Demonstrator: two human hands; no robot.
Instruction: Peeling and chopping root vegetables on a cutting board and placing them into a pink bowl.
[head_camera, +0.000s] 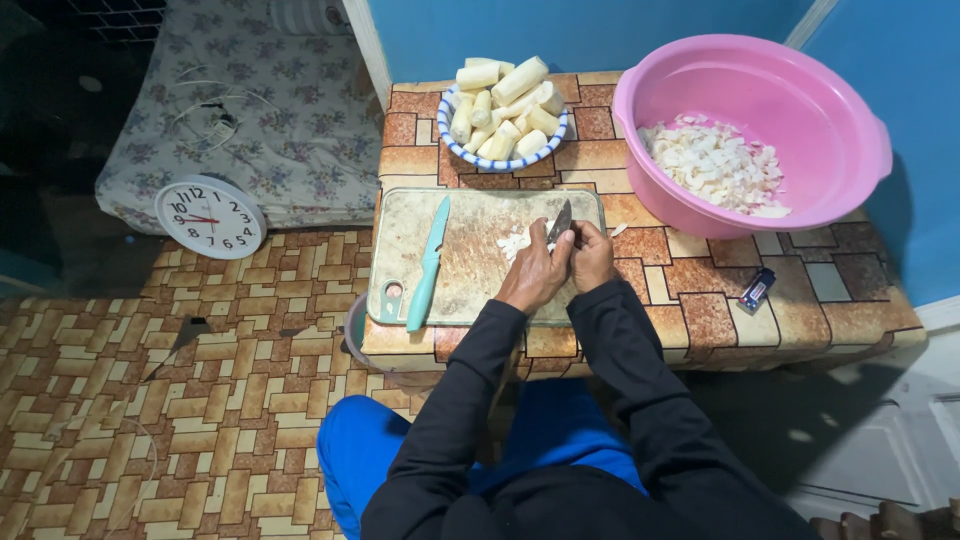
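On the table (700, 290), which is covered with a brick-patterned sheet, a pink basin (850, 150) half filled with white chopped pieces (715, 165) is placed at the far right, and a blue-rimmed bowl (505, 160) heaped with peeled pale lengths (505, 105) is set at the far centre. A worn cutting board (470, 260) is laid at the near edge, and a teal knife (428, 265) is left unused on its left half.

Risk assessment: the dark-bladed knife (560, 222) is worked very close to both sets of fingers, so a slip on the small remaining piece is judged likely to result in a cut. The board is seen at the table's near edge; pressure there could shift it. Chips could also be scattered off the board, as one fragment (620, 230) is already lying on the table beside it.

Both hands are brought together over the board's right half. The left hand (535, 275) and the right hand (592, 258) are closed around the knife and the piece being cut; which hand holds which cannot be told. The cut white chips (518, 242) are gathered on the board just beside the left fingers (553, 243), directly under the blade tip.
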